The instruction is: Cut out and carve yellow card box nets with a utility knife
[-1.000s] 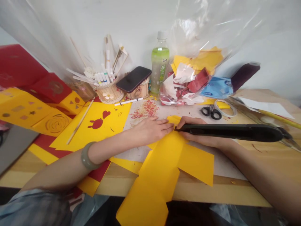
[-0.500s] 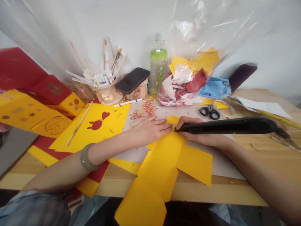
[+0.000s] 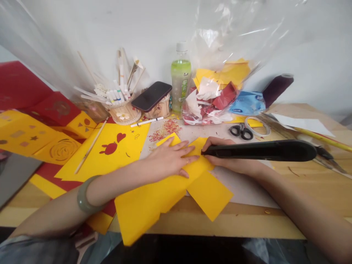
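Note:
My left hand (image 3: 172, 159) lies with its fingers spread on a yellow paper cut-out (image 3: 154, 198). The cut-out has several flaps, and one broad end hangs over the table's front edge. My right hand (image 3: 220, 156) grips what looks like a black craft knife (image 3: 261, 150), held like a pen. Its long handle slants back over my right forearm. The tip is at the paper, just right of my left fingertips; the blade is too small to make out. Under the paper lies a pale grey sheet (image 3: 244, 194).
Black-handled scissors (image 3: 241, 131) and a tape roll (image 3: 257, 126) lie at the right. Behind are a bottle (image 3: 180, 79), a phone (image 3: 152, 96), a pen holder (image 3: 123, 113) and a plastic bag of scraps (image 3: 213, 97). Yellow and red paper boxes (image 3: 41, 135) stand at the left.
The yellow paper has turned clockwise, its hanging end swinging left and up. My left hand has shifted slightly left and down, its fingers spreading wider. My right hand keeps the craft knife.

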Demonstrator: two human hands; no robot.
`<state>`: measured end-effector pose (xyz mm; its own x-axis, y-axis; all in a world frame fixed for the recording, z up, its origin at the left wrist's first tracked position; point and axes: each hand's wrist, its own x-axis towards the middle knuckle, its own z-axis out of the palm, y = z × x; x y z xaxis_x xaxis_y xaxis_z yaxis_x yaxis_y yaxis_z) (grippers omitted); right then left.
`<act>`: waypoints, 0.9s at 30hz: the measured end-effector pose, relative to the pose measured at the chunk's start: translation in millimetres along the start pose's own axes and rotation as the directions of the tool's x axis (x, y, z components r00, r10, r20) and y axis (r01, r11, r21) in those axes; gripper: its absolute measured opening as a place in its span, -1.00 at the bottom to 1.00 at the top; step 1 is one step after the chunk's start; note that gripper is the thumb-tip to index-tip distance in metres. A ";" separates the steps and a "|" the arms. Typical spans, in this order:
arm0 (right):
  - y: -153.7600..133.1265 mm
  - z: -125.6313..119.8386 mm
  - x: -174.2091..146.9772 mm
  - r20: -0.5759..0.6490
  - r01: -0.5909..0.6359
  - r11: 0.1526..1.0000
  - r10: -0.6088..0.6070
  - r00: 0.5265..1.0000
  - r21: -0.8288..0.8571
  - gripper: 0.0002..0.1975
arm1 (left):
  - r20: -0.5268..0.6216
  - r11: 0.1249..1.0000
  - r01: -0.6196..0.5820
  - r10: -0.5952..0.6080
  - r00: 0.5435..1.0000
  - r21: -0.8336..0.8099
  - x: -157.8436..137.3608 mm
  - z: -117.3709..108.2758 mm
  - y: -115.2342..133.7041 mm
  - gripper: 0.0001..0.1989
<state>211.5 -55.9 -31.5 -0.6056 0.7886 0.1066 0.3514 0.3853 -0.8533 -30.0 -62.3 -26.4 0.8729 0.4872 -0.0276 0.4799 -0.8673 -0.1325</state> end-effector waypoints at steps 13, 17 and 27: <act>-8.9 9.1 -4.5 -0.061 -0.008 0.996 0.003 0.998 -0.091 -0.90 | 0.016 0.997 -0.041 0.041 0.999 0.063 3.0 -8.5 10.7 -0.61; -7.5 5.9 -1.3 -0.024 0.013 0.998 -0.015 1.000 -0.068 -0.90 | 0.032 0.998 -0.051 0.049 0.998 0.044 2.1 -5.1 4.8 -0.59; -5.1 4.4 -2.2 -0.067 0.002 1.000 -0.003 0.998 -0.013 -0.92 | 0.114 0.999 -0.028 0.033 0.993 -0.046 2.3 -13.4 1.4 -0.58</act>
<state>207.9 -61.7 -29.6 -0.5574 0.8179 0.1430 0.3594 0.3929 -0.8464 -26.1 -63.7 -13.4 0.8723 0.4670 -0.1446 0.4591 -0.8842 -0.0862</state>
